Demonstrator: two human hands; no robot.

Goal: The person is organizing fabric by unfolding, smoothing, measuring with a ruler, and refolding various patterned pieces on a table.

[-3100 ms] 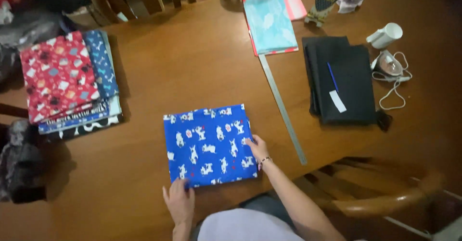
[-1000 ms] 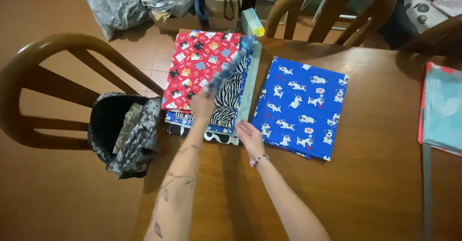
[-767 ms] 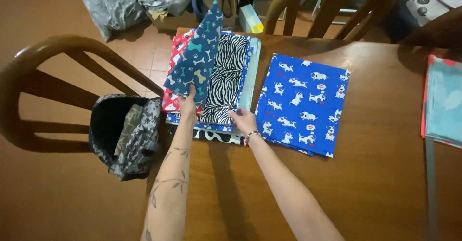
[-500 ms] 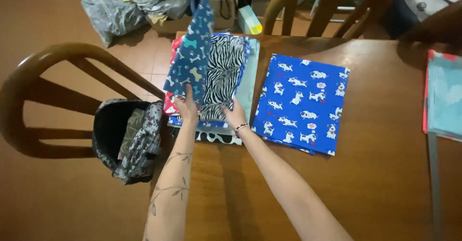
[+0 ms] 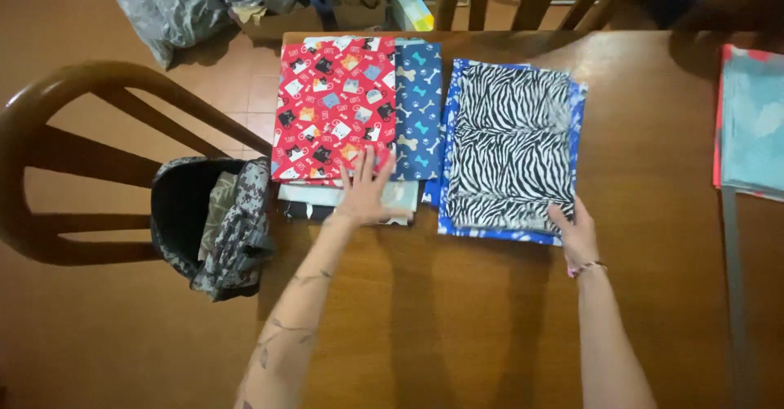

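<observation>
My left hand (image 5: 363, 192) lies flat, ungripping, on the red cat-print fabric stack (image 5: 333, 108); my right hand (image 5: 576, 231) pinches the zebra-striped fabric sheet (image 5: 513, 143), which may slide askew.

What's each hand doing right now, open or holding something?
Left hand: open, flat on the stack of folded fabrics.
Right hand: at the corner of the zebra-print fabric; grip cannot be told.

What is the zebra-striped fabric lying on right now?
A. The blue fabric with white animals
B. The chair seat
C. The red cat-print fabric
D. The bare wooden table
A: the zebra-striped fabric lies on the blue fabric, whose edges show around it, with the right hand at its lower corner.
</observation>
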